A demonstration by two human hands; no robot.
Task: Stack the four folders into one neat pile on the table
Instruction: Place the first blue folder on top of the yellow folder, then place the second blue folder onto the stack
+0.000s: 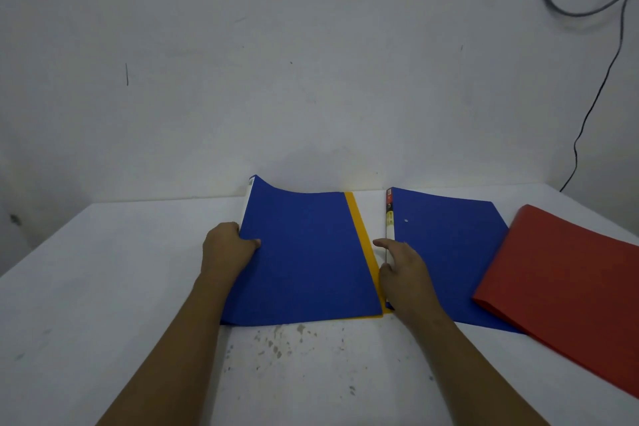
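Observation:
A blue folder (304, 256) lies at the table's middle on top of a yellow folder (363, 239), whose right strip shows beside it. My left hand (226, 247) grips the blue folder's left edge, thumb on top, and that corner curls upward. To the right lies a second blue folder (449, 252) with a labelled spine. My right hand (403, 266) rests with fingers spread at that spine, next to the yellow strip, holding nothing. A red folder (567, 287) lies furthest right, overlapping the second blue folder's right edge.
The white table (121, 287) has grey specks near its front middle and stands against a white wall. A dark cable (594, 100) hangs down the wall at the right, reaching the table's back right corner.

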